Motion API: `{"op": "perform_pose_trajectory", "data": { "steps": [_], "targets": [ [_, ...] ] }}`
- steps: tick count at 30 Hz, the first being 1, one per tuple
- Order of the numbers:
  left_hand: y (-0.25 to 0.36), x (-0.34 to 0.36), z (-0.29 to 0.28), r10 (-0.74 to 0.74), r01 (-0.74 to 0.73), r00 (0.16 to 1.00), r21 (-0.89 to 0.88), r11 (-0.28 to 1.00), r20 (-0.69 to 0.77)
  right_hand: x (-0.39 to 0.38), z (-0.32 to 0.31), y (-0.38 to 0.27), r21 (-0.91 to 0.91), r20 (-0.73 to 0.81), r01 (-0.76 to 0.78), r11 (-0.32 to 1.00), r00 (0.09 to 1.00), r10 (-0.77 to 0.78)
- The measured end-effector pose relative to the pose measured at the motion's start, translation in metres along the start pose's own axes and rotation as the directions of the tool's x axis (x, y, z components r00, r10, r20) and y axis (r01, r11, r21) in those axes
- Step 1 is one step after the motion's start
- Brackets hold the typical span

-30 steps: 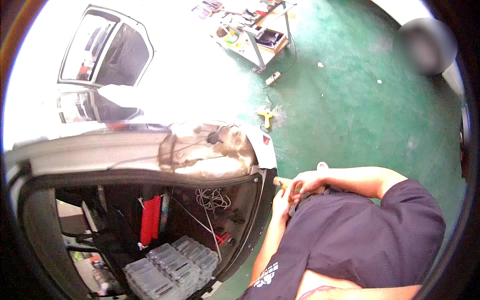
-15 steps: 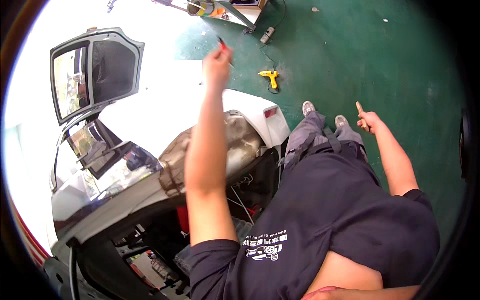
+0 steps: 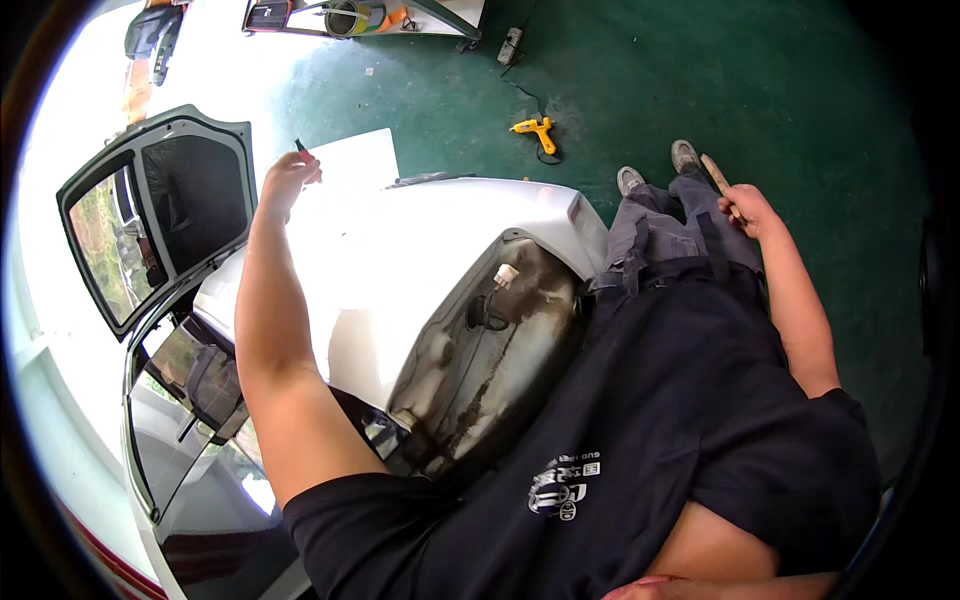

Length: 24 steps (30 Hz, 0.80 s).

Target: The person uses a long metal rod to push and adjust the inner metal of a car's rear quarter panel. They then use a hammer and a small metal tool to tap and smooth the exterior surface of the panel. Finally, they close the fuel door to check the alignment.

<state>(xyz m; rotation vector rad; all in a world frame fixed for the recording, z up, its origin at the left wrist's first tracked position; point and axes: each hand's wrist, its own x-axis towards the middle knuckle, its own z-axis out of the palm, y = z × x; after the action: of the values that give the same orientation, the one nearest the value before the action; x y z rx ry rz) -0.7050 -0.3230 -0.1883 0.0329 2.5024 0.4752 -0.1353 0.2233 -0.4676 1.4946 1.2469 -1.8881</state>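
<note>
My left hand is stretched out over the white car body, its fingers closed on a slim black-and-red tool. What kind of tool it is, I cannot make out. Beside my right leg, my right hand grips a wooden stick, which points up and away from the fist. Between my left arm and my body lies a dirty lamp recess in the car's corner, with a pale connector hanging in it.
An open door stands out at the car's far left. On the green floor lie a yellow glue gun and a grey cable box. A trolley holding a tin stands at the top.
My left hand has swung left with the black-and-red tool. The view has shifted, and more of the lamp recess shows. My right hand still grips the wooden stick.
</note>
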Motion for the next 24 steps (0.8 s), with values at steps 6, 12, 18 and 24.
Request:
{"op": "perform_pose_trajectory", "data": {
  "steps": [6,12,18,24],
  "targets": [
    [-0.068,0.0,0.022,-0.166,0.172,0.977,-0.033,0.985,0.137,-0.029,0.099,-0.087,0.036,0.016,0.249,0.968,0.968,-0.249],
    [-0.078,-0.01,0.016,-0.22,0.218,0.959,0.034,0.975,0.181,-0.01,0.188,-0.134,-0.395,0.145,0.27,0.878,0.962,-0.231],
    [-0.074,-0.015,0.03,-0.231,0.289,0.905,-0.118,0.95,0.358,-0.006,0.293,-0.18,0.11,0.548,0.368,0.924,0.753,-0.365],
    [-0.083,-0.01,0.036,-0.302,0.359,0.884,-0.104,0.928,0.357,-0.034,0.382,-0.188,-0.151,0.549,0.48,0.864,0.768,-0.331]
  ]
}}
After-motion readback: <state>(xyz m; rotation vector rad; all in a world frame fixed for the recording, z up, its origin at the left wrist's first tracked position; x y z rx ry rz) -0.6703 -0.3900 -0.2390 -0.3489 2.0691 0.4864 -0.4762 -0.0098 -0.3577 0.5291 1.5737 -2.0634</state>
